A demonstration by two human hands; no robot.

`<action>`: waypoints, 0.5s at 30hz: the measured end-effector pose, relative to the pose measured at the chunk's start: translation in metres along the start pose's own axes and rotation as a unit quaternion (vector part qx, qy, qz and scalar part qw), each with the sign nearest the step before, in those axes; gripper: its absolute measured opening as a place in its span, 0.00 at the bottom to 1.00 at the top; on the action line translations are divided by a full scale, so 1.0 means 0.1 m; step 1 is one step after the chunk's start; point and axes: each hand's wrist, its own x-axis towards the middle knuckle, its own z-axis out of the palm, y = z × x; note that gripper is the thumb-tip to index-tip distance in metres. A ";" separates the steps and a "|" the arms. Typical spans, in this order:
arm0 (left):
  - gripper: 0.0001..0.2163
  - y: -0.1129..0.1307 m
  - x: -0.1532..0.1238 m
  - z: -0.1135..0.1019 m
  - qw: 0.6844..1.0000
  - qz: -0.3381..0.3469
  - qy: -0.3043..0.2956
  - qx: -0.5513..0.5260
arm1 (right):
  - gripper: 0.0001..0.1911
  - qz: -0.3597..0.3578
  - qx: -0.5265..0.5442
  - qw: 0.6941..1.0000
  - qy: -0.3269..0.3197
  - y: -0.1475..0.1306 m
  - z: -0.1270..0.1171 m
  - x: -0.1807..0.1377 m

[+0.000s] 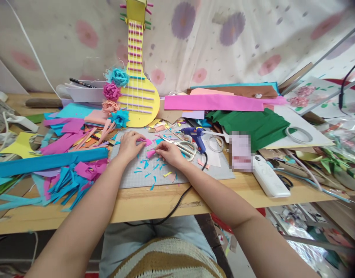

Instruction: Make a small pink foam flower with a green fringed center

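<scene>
Over the grey cutting mat (128, 180), my left hand (129, 146) has its fingers and thumb closed on a small pink paper piece (147, 142). Facing it, my right hand (172, 153) pinches another small pink paper strip (151, 154) between thumb and fingertips. Scissors (190, 150) lie just behind my right hand, their blades partly hidden. Blue, pink and yellow paper scraps (154, 179) are scattered on the mat below both hands. A blue glue gun (197, 136) rests beyond the scissors.
A yellow paper lute (142, 100) with paper flowers (111, 92) leans at the back. Crepe paper strips (64, 181) pile up on the left. Green crepe paper (249, 125), a tape roll (299, 134) and a white device (270, 177) lie right. A black cable (177, 206) crosses the table's front edge.
</scene>
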 end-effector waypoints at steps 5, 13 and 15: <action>0.07 0.00 0.00 0.05 1.000 -0.008 0.014 0.007 | 0.02 -0.030 -0.095 0.995 0.017 -0.01 -0.01 -0.02; 0.08 0.07 0.00 0.02 0.998 -0.055 -0.008 0.019 | 0.03 -0.065 -0.178 0.981 0.035 -0.06 -0.03 -0.05; 0.08 0.08 0.00 0.01 0.998 -0.060 -0.013 0.020 | 0.03 -0.060 -0.183 0.980 0.037 -0.08 -0.05 -0.06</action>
